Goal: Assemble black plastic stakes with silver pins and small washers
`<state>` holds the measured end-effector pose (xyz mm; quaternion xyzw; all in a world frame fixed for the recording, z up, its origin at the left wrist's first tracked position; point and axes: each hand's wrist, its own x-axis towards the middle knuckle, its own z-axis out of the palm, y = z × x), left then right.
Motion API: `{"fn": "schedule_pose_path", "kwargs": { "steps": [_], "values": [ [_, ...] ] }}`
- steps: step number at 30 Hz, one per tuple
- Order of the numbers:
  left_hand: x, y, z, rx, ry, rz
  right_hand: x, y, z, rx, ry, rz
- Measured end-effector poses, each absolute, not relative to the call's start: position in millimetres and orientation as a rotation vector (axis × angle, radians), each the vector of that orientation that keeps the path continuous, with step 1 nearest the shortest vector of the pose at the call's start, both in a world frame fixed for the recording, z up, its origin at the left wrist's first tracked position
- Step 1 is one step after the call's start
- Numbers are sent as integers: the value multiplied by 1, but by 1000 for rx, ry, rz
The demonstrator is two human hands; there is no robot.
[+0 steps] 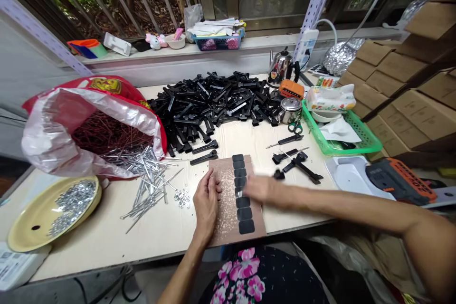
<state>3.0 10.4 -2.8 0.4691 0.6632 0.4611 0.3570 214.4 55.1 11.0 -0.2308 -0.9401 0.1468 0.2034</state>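
Note:
A brown cardboard sheet (224,209) lies at the table's front edge, with a column of black rounded pads (246,226) on its right half. My left hand (208,204) rests on the sheet's left edge, its fingers curled together; whether they hold anything is hidden. Over the middle of the pad column is my right hand (261,191), blurred by motion, its fingers smeared near a small light spot. Left of the sheet lie small metal washers (182,198) and a heap of long metal rods (146,190). Two black plastic parts (204,157) lie just above the sheet.
Black parts (213,99) are piled at the back. A red-and-white sack (50,128) of rods and a yellow bowl (21,221) of washers stand left. At right are scissors (295,126), a green basket (370,140), an orange-black tool (402,183) and stacked cartons (420,114).

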Motion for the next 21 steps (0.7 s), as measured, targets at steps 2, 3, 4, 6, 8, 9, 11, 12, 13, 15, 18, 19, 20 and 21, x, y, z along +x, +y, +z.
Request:
{"fn": "schedule_pose_path", "kwargs": {
  "steps": [2, 3, 4, 6, 8, 9, 11, 12, 13, 15, 18, 19, 20, 21],
  "values": [
    [3, 11, -4, 1183, 1706, 1210, 214, 50, 8, -374, -2717, 399],
    [4, 11, -4, 1176, 1705, 1218, 215, 50, 6, -476, -2685, 364],
    [4, 12, -5, 1177, 1704, 1222, 215, 52, 4, -608, -2652, 340],
    [4, 12, -6, 1188, 1699, 1220, 214, 58, 0, -794, -2601, 287],
    [4, 13, -7, 1194, 1697, 1215, 212, 61, -4, -707, -2657, 294],
    [4, 13, -7, 1194, 1697, 1213, 211, 60, -5, -656, -2679, 307],
    [4, 13, -7, 1188, 1697, 1221, 209, 57, -7, -613, -2684, 345],
    [4, 13, -7, 1186, 1693, 1229, 210, 55, -7, -641, -2659, 361],
    [4, 12, -7, 1186, 1687, 1235, 213, 54, -6, -676, -2635, 379],
    [3, 11, -7, 1188, 1671, 1241, 226, 53, 1, -768, -2599, 416],
    [0, 8, -9, 1204, 1661, 1224, 260, 58, 22, -968, -2614, 371],
    [-1, 7, -10, 1211, 1662, 1219, 271, 62, 32, -1035, -2639, 303],
    [-2, 7, -11, 1218, 1664, 1220, 280, 66, 41, -1093, -2669, 207],
    [-3, 7, -12, 1226, 1661, 1221, 284, 71, 51, -1139, -2689, 103]
  ]
}}
